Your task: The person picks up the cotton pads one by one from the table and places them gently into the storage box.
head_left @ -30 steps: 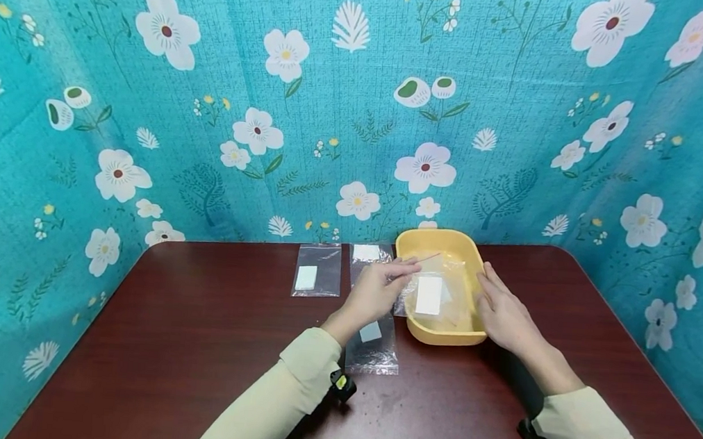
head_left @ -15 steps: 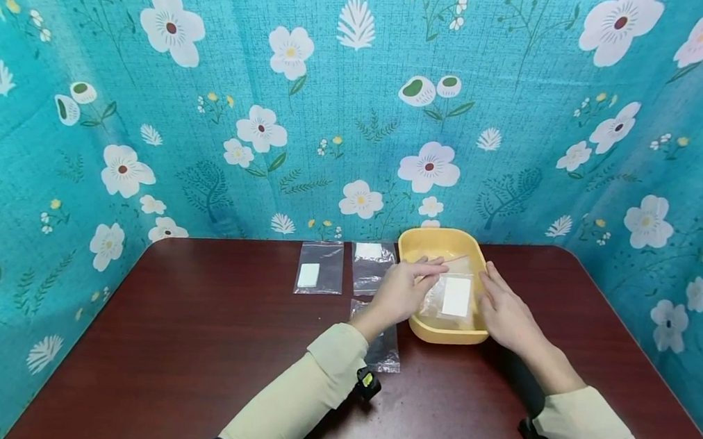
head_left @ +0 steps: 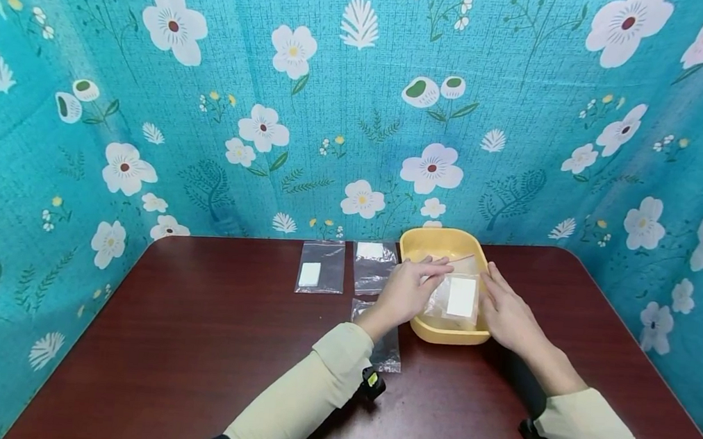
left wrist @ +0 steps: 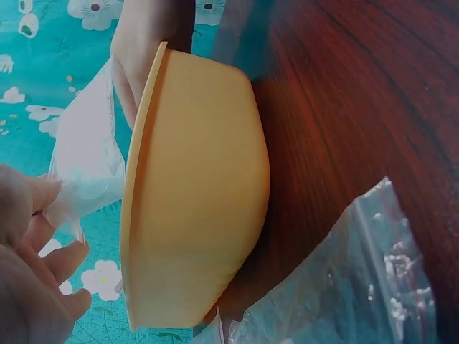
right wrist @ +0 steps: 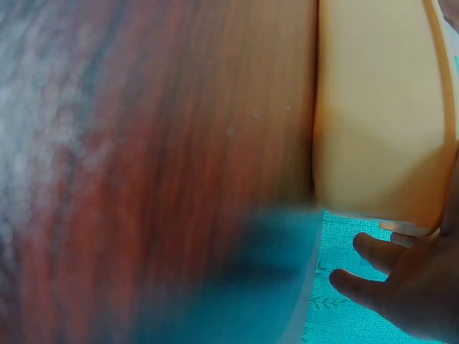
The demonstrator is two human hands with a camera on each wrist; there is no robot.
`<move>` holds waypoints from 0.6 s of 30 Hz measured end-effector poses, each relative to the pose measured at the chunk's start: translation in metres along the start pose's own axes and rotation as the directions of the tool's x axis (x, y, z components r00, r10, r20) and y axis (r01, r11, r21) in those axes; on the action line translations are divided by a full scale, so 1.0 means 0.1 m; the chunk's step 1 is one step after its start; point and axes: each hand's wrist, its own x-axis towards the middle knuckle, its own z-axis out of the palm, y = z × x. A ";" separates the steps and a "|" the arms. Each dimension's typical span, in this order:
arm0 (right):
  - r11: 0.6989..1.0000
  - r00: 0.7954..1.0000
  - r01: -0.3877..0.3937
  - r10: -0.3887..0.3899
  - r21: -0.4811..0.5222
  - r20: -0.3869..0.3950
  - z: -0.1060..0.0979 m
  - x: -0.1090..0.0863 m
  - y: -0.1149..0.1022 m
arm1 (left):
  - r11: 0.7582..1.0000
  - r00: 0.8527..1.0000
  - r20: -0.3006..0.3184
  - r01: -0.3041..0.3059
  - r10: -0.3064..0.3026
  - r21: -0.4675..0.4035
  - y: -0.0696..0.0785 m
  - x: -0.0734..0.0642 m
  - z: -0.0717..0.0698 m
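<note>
My left hand (head_left: 409, 291) pinches a clear zip bag (head_left: 438, 301) over the yellow basin (head_left: 435, 334). A white card (head_left: 460, 297) shows in the bag. In the left wrist view, the bag (left wrist: 90, 150) spans from my left fingertips toward the basin's rim. A thin red line (head_left: 462, 258) crosses clear plastic by those fingertips. At the basin's right rim rests my right hand (head_left: 509, 315), its fingers straight and pointing away. The right wrist view has spread fingers (right wrist: 376, 251) past the basin's end.
Left of the basin lie two flat clear bags with white pieces, a left one (head_left: 330, 266) and a right one (head_left: 373, 277). Another clear bag (head_left: 386, 354) lies closer, partly under my left forearm. A flowered teal cloth (head_left: 311, 104) hangs behind the dark red table (head_left: 203, 332).
My left hand has moved right with the zip bag, bringing the white card toward the basin's right side. My right hand has stayed at the rim.
</note>
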 end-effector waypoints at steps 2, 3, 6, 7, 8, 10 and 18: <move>1.000 1.000 0.003 -0.003 -0.001 -0.005 0.00 0.00 0.00 | 1.000 1.000 0.004 0.006 -0.006 0.000 0.01 0.00 0.01; 1.000 1.000 0.004 -0.004 0.000 -0.007 0.00 0.00 0.00 | 1.000 1.000 0.005 0.007 -0.007 0.001 0.02 0.00 0.01; 1.000 1.000 0.002 -0.003 -0.004 -0.009 0.00 -0.01 -0.01 | 1.000 1.000 0.005 0.011 -0.011 0.002 0.03 0.00 0.02; 1.000 1.000 0.000 0.000 -0.005 -0.009 0.00 0.00 -0.01 | 1.000 1.000 0.005 0.011 -0.011 0.006 0.04 -0.01 0.02; 1.000 1.000 -0.002 0.002 -0.004 -0.008 0.00 -0.01 -0.01 | 1.000 1.000 0.005 0.009 -0.009 0.013 0.03 0.00 0.03; 1.000 1.000 -0.006 0.006 -0.003 -0.009 0.00 -0.01 -0.01 | 0.999 1.000 0.008 0.008 -0.009 0.032 0.03 0.00 0.05; 1.000 1.000 0.011 -0.011 0.007 -0.020 0.00 -0.03 0.01 | 0.994 1.000 0.019 -0.003 0.001 0.108 -0.02 -0.01 0.14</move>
